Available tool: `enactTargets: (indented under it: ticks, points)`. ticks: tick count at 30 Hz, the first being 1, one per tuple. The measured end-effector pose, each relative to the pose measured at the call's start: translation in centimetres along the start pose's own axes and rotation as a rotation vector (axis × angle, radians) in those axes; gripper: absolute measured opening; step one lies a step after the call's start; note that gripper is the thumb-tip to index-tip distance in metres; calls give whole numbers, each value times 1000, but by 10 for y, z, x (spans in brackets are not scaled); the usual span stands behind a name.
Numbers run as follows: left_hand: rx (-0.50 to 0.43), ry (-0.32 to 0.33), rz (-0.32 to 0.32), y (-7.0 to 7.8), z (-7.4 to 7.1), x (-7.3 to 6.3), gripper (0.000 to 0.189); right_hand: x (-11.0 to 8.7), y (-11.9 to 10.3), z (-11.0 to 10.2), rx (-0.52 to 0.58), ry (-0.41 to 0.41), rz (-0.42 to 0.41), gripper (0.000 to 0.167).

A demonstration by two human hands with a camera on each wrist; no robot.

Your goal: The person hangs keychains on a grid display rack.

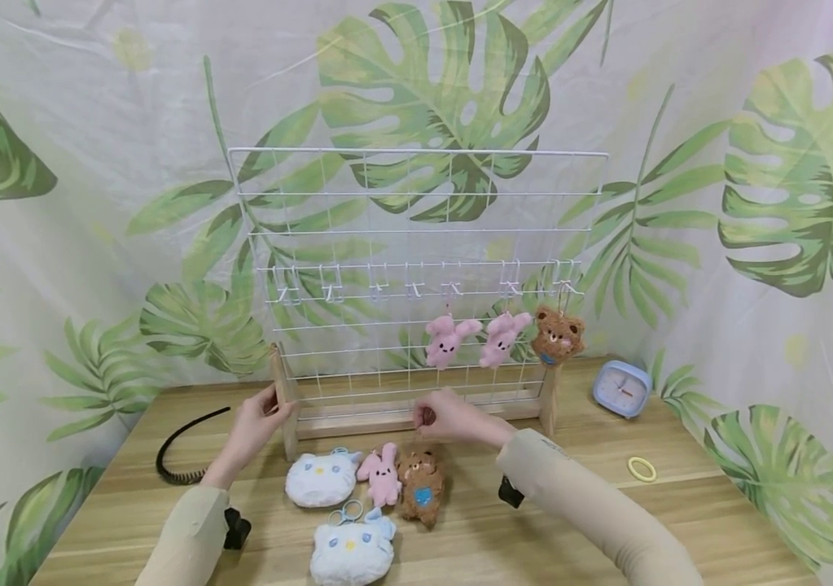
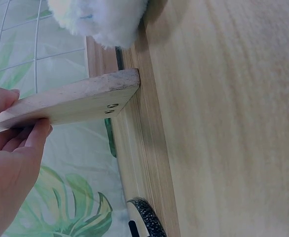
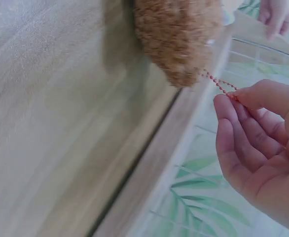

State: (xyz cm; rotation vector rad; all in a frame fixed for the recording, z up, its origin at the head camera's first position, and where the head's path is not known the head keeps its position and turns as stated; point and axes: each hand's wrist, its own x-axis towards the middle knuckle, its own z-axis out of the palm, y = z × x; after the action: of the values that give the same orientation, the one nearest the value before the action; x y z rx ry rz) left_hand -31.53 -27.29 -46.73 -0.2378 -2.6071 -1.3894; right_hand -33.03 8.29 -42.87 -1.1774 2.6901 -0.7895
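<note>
A white wire grid rack (image 1: 416, 244) stands on wooden feet at the back of the table. My left hand (image 1: 260, 419) grips its left wooden foot (image 2: 70, 101), thumb and fingers around the board. My right hand (image 1: 440, 415) pinches the red bead chain (image 3: 218, 83) of a brown bear plush (image 1: 419, 487) (image 3: 179, 34) that lies on the table. Two pink bunny plushes (image 1: 447, 340) and a brown bear (image 1: 558, 334) hang from hooks on the rack. Beside the lying bear are a pink bunny (image 1: 383, 475) and two white cat plushes (image 1: 322, 478).
A black headband (image 1: 174, 456) lies at the left of the wooden table (image 1: 680, 521). A blue alarm clock (image 1: 621, 388) stands at the right of the rack, with a yellow ring (image 1: 642, 469) in front of it. A leaf-print curtain hangs behind.
</note>
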Motion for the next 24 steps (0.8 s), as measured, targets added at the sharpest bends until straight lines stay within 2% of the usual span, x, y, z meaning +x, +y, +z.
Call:
enactTargets:
  ticks: [9,14,21,24]
  points:
    - [-7,-8,-6,-1,0,1,60,-18,-21,-26,-71,142,-159,11]
    - [-10,-13,-13,-1,-2,2,60,-26,-38,-44,-83,182,-215,11]
    - [-7,-21,-7,-1,-2,2,61,-22,-46,-65,-139,258,-274,11]
    - [-9,-25,-5,-2,-1,0,61,-19,-52,-76,-138,286,-274,10]
